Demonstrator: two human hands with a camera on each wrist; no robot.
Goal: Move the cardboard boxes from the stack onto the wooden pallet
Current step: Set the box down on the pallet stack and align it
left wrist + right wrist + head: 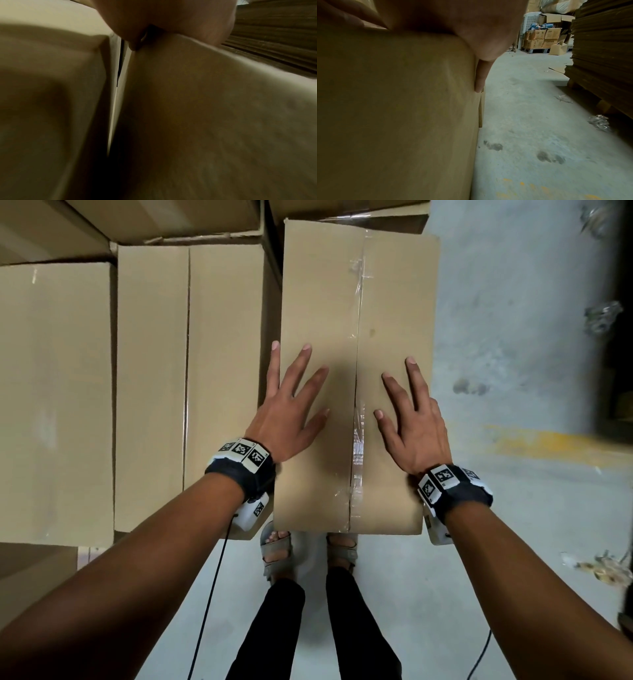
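Note:
A taped brown cardboard box [356, 302] stands right in front of me, its top seam running away from my body. My left hand [291, 402] lies flat on the left half of its top with fingers spread and straight. My right hand [411, 412] lies flat on the right half, and one of its fingers hangs over the box's right edge [481, 78]. The left wrist view shows the box side [205, 121] and the gap to the neighbouring box [42, 108]. No wooden pallet for the boxes shows in the head view.
More cardboard boxes [188, 371] stand packed to the left and behind. Grey concrete floor [513, 371] with a yellow line [548, 445] lies to the right. A tall stack of flat cardboard on a pallet [604, 54] stands right, with plastic scraps [599, 123] near it. My sandalled feet [308, 549] are under the box's near edge.

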